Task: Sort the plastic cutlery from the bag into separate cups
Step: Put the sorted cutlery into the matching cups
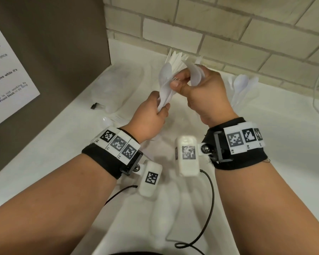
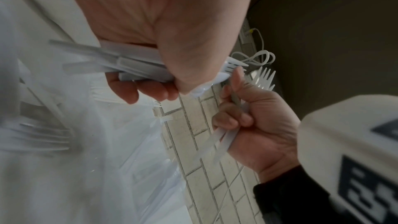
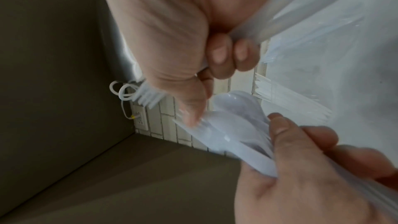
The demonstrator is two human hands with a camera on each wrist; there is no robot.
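Both hands are raised over the white counter (image 1: pixel 265 137). My left hand (image 1: pixel 160 105) grips the handles of a bunch of white plastic spoons (image 1: pixel 165 80), bowls pointing up; the right wrist view shows this left hand (image 3: pixel 290 135) and the spoons (image 3: pixel 234 122) close up. My right hand (image 1: pixel 179 80) clutches a mixed bundle of cutlery (image 1: pixel 175 60), and its thumb presses on the spoon bunch. Fork tines (image 2: pixel 263 77) stick out above that right hand (image 2: pixel 232 105). More spoons (image 1: pixel 241 87) stand upright at the back right, apparently in a clear cup.
A clear plastic bag (image 1: pixel 116 89) with a black clip (image 1: pixel 94 105) lies at the left. Loose cutlery (image 1: pixel 110 120) lies beside it. A dark panel with a paper notice (image 1: pixel 7 70) walls the left side, a brick wall (image 1: pixel 228 34) the back. Black cables (image 1: pixel 208 208) trail below the wrists.
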